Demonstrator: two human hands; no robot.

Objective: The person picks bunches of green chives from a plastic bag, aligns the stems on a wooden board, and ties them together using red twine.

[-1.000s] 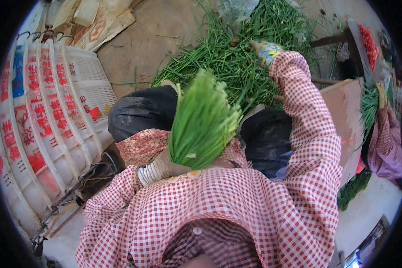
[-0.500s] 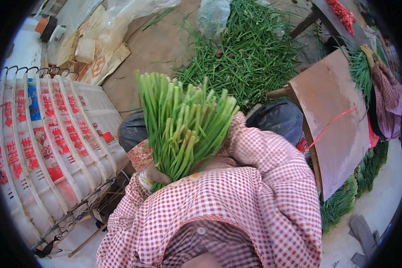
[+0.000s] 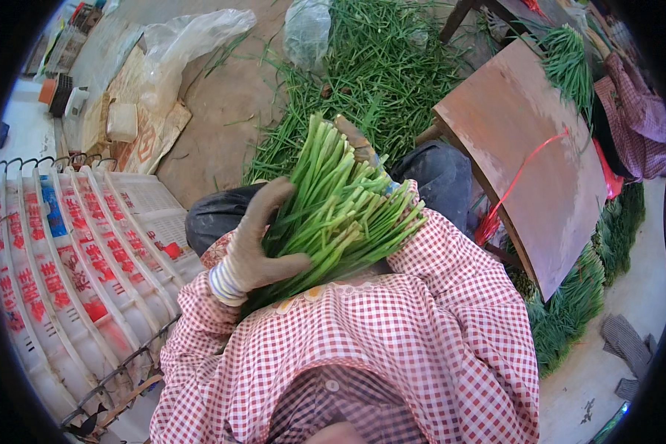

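A thick bunch of green, chive-like stalks (image 3: 340,207) lies tilted in front of my chest, its pale cut ends toward the far right. My left hand (image 3: 255,248), in a brown work glove with a striped cuff, rests at the bunch's near left side. Its thumb and fingers are spread wide apart. On the far side, my gloved right hand (image 3: 359,140) curls against the stalks and supports the bunch; most of it is hidden behind them.
A white plastic crate (image 3: 74,259) with red markings stands at the left. Loose green stalks (image 3: 377,66) cover the floor ahead, beside a clear plastic bag (image 3: 307,33). A tilted brown board (image 3: 525,163) is at the right, with green bundles (image 3: 570,318) and another person's checked sleeve (image 3: 633,122) beyond.
My left hand has let go of the bunch's lower part and spread its fingers beside it. The bunch leans further right, and my right hand now shows behind it. The view has shifted.
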